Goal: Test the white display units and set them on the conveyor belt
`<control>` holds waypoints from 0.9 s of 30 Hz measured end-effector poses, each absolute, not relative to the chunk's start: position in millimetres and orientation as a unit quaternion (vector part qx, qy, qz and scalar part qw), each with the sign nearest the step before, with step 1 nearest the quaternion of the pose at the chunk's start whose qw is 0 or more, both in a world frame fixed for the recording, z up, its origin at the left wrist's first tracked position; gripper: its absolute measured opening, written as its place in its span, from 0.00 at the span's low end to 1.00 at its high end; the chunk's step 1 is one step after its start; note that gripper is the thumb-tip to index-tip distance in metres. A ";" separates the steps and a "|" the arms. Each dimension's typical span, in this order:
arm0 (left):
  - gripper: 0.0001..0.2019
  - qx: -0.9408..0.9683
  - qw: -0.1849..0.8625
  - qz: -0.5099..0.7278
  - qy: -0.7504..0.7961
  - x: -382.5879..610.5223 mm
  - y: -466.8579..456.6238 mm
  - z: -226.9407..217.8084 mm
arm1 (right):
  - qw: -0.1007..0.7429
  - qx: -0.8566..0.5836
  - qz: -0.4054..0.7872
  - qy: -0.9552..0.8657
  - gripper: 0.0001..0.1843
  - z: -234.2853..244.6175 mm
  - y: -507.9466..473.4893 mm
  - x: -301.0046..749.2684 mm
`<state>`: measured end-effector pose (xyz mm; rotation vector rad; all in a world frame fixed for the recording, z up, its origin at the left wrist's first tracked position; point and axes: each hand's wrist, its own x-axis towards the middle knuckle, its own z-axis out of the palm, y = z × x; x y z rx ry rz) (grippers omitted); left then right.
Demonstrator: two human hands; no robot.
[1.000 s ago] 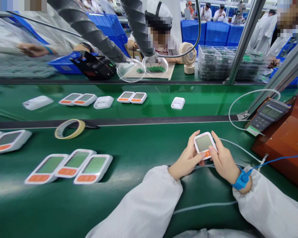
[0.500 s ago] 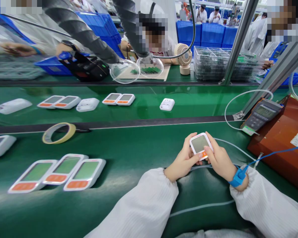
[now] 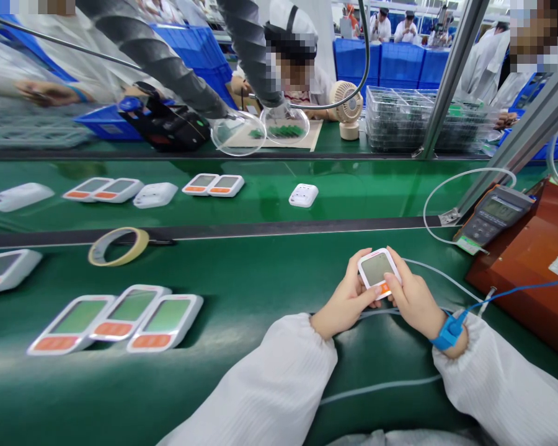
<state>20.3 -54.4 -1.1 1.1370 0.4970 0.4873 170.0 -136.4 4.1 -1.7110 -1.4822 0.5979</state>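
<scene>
Presently left hand [image 3: 346, 303] and right hand [image 3: 411, 297] are both gripping one white device [image 3: 377, 271], screen up, above the green bench [image 3: 260, 279]. Three similar units [image 3: 116, 319] are lying at 9 o'clock, well apart.

No text, number or brand is being made out anywhere. The screen of the white device [image 3: 377, 270] held between both hands is showing blank, and the display of the meter [image 3: 495, 214] to the right is being rendered too blurred to read.

To your left, three white devices [image 3: 116, 319] lie side by side near a tape roll [image 3: 118, 246], and a grey meter [image 3: 493, 217] sits far right.
</scene>
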 end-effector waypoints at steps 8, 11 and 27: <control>0.38 0.523 0.790 0.223 0.229 19.3 -54.0 0.2 | 0.378 -0.676 0.244 -0.583 0.28 5.4 -136.4 168.3; 0.39 0.526 0.789 0.219 0.230 18.5 -53.8 0.3 | 0.373 -0.683 0.249 -0.577 0.30 5.6 -136.3 168.0; 0.40 0.527 0.790 0.218 0.226 19.8 -53.6 1.1 | 0.363 -0.693 0.264 -0.565 0.30 8.2 -136.5 167.4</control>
